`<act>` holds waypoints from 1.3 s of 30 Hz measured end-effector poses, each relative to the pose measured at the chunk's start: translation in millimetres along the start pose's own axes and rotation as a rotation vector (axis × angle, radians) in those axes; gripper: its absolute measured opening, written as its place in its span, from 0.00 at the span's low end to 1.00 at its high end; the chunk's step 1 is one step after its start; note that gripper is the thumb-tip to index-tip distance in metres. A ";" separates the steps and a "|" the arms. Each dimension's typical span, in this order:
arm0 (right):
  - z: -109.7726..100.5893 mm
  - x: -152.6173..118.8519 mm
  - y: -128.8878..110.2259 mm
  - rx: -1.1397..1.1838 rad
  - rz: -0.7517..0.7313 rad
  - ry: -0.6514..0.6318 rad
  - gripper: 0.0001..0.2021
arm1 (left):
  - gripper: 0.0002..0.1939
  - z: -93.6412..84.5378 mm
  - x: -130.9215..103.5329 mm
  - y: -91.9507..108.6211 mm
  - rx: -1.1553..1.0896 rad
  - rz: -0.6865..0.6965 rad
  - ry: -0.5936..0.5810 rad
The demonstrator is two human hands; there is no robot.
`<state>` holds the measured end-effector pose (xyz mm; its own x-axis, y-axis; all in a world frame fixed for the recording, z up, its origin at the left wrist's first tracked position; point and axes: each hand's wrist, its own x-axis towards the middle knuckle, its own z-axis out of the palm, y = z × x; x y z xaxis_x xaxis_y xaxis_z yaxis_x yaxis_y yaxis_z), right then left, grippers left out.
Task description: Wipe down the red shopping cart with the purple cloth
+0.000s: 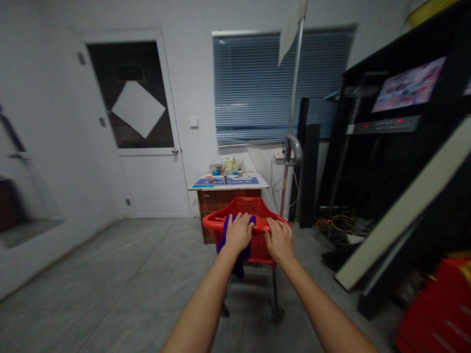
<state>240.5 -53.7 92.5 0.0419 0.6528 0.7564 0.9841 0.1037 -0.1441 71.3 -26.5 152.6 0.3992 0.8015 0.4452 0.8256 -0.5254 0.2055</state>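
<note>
A small red shopping cart [260, 248] stands in front of me on thin dark legs with wheels. A purple cloth [238, 267] hangs over the left part of its handle. My left hand [240, 232] is closed over the cloth and the handle beneath it, with the fingers pointing forward. On the right part of the handle, my right hand [280, 240] curls over the bar, its thumb on the near side. Both palms are hidden from above.
Just beyond the cart is a wooden desk [215, 201] with small bottles and a blue printed sheet on top. A white door [158, 184] is at left. Right are a black rack [333, 162], a leaning pale panel [405, 208], cables and a red object [437, 304].
</note>
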 end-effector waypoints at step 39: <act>13.8 -12.9 27.7 0.141 0.023 0.076 0.23 | 0.20 9.5 -7.2 9.2 -0.010 0.107 0.044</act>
<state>264.8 -48.9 70.0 0.0822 0.5982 0.7971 0.9490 0.1973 -0.2459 79.8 -34.4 143.0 0.4673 0.7272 0.5028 0.7749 -0.6107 0.1631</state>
